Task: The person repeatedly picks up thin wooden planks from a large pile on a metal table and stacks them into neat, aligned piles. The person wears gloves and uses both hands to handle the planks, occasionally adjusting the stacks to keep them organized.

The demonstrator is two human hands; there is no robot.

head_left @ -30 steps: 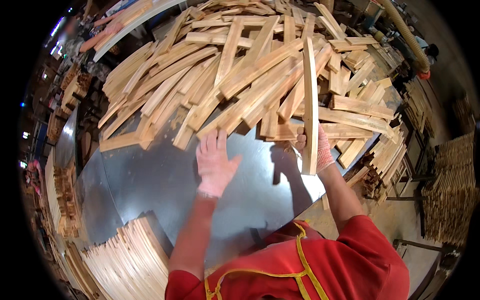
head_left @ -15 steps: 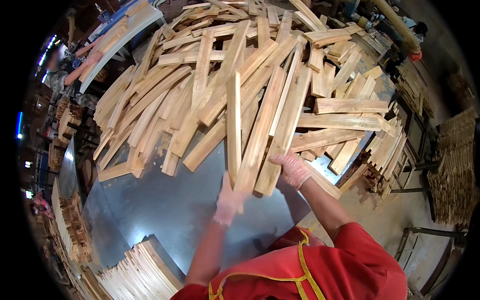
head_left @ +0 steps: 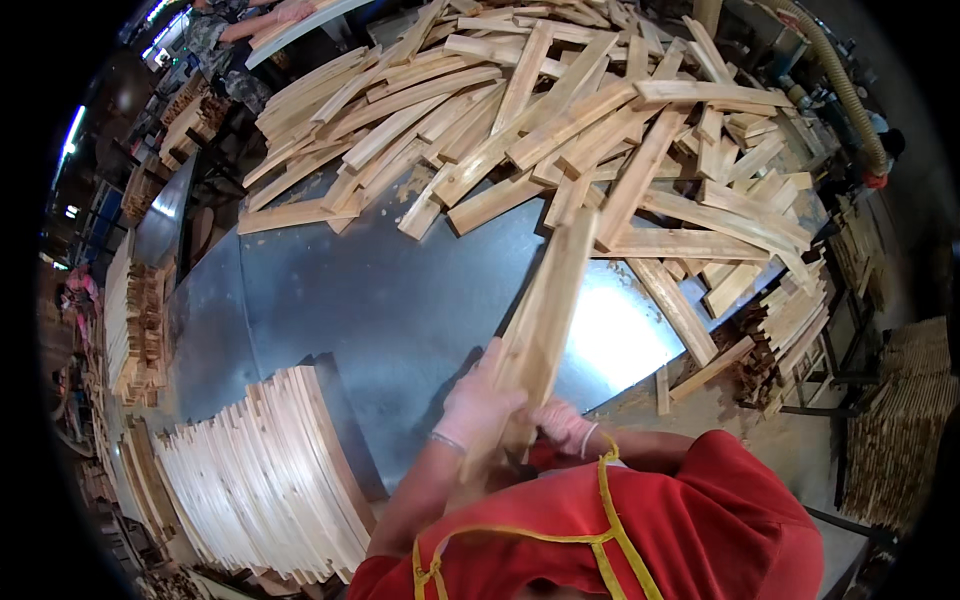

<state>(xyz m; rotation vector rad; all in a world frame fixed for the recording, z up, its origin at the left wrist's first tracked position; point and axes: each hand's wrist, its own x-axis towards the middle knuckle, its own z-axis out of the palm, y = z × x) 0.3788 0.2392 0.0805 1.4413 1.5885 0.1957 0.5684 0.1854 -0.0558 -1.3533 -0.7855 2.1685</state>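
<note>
Both my hands hold a bundle of pale wooden slats (head_left: pixel 545 310) close to my chest, its far end pointing up toward the pile. My left hand (head_left: pixel 478 405), in a light glove, wraps the bundle's near end from the left. My right hand (head_left: pixel 562 425), also gloved, grips the same end from below, partly hidden by the left hand. A big loose heap of wooden slats (head_left: pixel 560 130) covers the far half of the grey metal table (head_left: pixel 380 290). A neat row of stacked slats (head_left: pixel 265 465) stands on edge at my lower left.
More slats hang off the table's right edge (head_left: pixel 780 320). Stacks of wood stand on the floor at the right (head_left: pixel 900 420) and along the left (head_left: pixel 140 320). Another person works at the top left (head_left: pixel 235 25). A flexible hose (head_left: pixel 850 90) runs at the upper right.
My hands pulled several slats out of the heap and drew them back toward my body. The view tilted down, so the stacked row at the lower left now shows more.
</note>
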